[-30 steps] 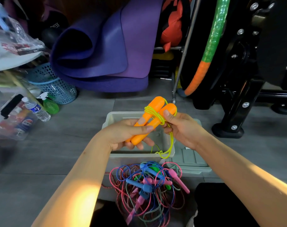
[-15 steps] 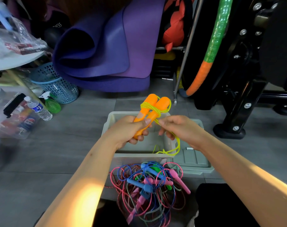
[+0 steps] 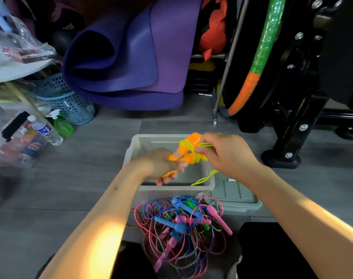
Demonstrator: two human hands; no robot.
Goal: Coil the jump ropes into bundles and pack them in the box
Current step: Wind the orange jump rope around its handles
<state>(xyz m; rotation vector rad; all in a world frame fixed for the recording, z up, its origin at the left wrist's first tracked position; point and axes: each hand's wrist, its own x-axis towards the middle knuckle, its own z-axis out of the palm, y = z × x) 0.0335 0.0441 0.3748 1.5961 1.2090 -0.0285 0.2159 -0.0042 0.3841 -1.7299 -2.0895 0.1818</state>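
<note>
Your left hand [image 3: 161, 164] has its fingers curled tight around the lower part of the pair of orange plastic jump-rope handles [image 3: 184, 153], thumb laid along the top face and the other fingertips showing beneath. Your right hand [image 3: 225, 155] has its fingertips closed in a pinch on the thin yellow-green cord [image 3: 193, 158] where it wraps around the handles; the remaining fingers are bent inward, nothing else in them. The two handles lie side by side, their long axis slanting from your left palm at the near left up to the far right, rounded ends pointing away from you. Several turns of cord circle the upper half of the handles, and a loose loop hangs down from your right hand to the near right rim of the box.

The bundle is held above the open grey plastic storage box [image 3: 135, 150] on the grey floor, not touching it. The box's grey lid [image 3: 238, 195] lies flat just beside it on your right. Just in front of the box, nearer you, sits a tangled heap of pink, blue and green jump ropes [image 3: 183, 224] with their handles jumbled through it. Beyond the box lean rolled purple foam mats [image 3: 121, 57].
</note>
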